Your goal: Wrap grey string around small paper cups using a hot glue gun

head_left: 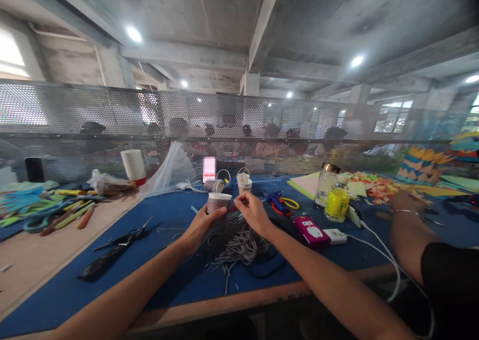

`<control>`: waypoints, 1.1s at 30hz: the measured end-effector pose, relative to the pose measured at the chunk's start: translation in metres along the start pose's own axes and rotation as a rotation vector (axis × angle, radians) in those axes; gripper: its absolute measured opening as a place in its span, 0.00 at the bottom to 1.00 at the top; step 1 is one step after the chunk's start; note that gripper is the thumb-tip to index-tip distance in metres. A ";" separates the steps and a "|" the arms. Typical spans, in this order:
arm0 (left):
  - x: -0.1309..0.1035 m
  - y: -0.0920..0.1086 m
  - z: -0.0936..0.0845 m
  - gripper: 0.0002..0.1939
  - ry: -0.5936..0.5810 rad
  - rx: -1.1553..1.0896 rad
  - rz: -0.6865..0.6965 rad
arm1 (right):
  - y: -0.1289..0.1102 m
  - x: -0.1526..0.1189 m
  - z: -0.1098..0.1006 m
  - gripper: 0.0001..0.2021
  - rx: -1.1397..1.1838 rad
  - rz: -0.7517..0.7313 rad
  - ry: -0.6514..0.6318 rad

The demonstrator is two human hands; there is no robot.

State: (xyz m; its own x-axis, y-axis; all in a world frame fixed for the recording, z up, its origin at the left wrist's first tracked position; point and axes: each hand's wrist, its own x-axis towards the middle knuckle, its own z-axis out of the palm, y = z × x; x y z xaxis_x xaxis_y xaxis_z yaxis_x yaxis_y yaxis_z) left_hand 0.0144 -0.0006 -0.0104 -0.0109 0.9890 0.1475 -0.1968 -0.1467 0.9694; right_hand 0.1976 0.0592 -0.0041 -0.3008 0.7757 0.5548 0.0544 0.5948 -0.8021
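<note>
My left hand (204,223) is wrapped round a paper cup (219,199) with a white rim and a darker, brownish side. Just right of the cup, my right hand (252,210) is closed in a pinch; what its fingertips hold, if anything, is too small to make out. Below both hands lies a tangled heap of grey cord (243,245). Behind them stands a small cup with a hoop handle (244,183), and another small cup (214,185) lies on its side near a thin ring.
Black-handled scissors (108,260) lie left on the blue mat (164,270). Rightward are a blue glue gun (276,200), a magenta box (312,232), a bottle of yellow liquid (337,203) and a glass jar (325,183). Another person's arm (404,230) reaches in at right.
</note>
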 end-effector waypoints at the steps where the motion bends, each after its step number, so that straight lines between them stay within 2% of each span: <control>1: 0.000 0.000 0.000 0.33 -0.003 -0.003 0.001 | 0.001 0.000 0.000 0.08 0.003 -0.003 0.001; 12: -0.004 0.008 0.006 0.36 0.038 0.011 0.010 | -0.003 -0.001 0.000 0.08 0.039 0.020 -0.019; 33: -0.003 0.005 0.003 0.32 -0.029 -0.002 0.028 | -0.003 0.001 -0.002 0.06 0.003 0.014 -0.012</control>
State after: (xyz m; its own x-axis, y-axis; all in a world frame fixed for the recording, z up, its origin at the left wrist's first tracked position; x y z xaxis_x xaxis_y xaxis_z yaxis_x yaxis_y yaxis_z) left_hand 0.0164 -0.0039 -0.0057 0.0122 0.9836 0.1801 -0.1984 -0.1741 0.9645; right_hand 0.1991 0.0582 -0.0005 -0.3118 0.7811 0.5410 0.0553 0.5833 -0.8103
